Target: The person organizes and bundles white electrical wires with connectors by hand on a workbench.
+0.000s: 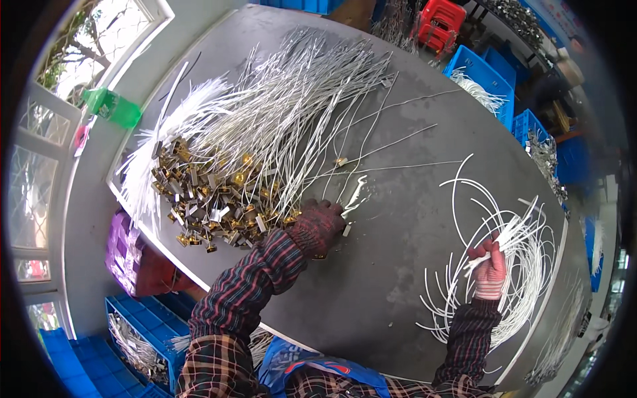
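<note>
My left hand (318, 229), in a dark red glove, is closed with its fingers curled down at the right edge of a heap of small brass-and-silver metal parts (215, 199). What its fingers grip is hidden; a small metal end shows beside the fingertips. Long thin silvery wires (292, 99) run from the heap toward the far side of the table. At the right, my right hand (490, 265), in a red glove with a pale striped cuff, grips several white tubes (511, 235). More of these tubes lie in a loose coil around and under that hand.
The grey table (385, 278) has a pale edge. White tubes (142, 172) lie in a bundle left of the heap. A green bottle (113, 107) stands by the window. Blue crates (488, 76) stand beyond the right edge, near a red stool (439, 25). A purple container (126, 255) sits below left.
</note>
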Demonstrator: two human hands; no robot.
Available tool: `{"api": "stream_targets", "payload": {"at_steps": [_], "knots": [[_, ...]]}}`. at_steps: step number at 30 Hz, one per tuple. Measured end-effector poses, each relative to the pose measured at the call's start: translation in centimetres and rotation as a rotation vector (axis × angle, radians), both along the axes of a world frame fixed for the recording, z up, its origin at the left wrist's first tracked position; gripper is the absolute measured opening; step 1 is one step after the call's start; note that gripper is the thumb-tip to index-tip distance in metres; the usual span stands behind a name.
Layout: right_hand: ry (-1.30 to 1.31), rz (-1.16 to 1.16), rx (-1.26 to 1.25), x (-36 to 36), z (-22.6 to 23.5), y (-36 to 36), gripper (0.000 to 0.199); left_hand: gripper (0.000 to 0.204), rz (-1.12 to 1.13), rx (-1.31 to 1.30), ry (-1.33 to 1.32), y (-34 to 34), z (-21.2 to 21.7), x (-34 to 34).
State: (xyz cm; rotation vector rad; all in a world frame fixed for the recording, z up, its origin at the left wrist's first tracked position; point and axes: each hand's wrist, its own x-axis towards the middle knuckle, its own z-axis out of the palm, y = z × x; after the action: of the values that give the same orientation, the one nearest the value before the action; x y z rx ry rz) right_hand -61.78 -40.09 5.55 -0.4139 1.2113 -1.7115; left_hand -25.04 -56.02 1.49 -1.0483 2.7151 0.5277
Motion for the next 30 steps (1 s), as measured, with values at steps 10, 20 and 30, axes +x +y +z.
{"api": "stream_targets", "payload": {"at_steps": [10,20,30], "knots": [[0.752,0.251,0.179,6.8,-11.9,-0.9,0.016,0.014,0.077,-0.272,-0.054,2.7,-0.7,-2.1],[0.47,0.224,0.124,7.7,-9.8,-3.1,0.024,0.017,0.178,-0.279,-0.112,3.0,-0.8,-2.6],[-0.453,0.418,0.257,15.2,-4.4,2.4,0.029,0.018,0.208,-0.097,-0.164,3.6,-0.3,-2.7]]}}
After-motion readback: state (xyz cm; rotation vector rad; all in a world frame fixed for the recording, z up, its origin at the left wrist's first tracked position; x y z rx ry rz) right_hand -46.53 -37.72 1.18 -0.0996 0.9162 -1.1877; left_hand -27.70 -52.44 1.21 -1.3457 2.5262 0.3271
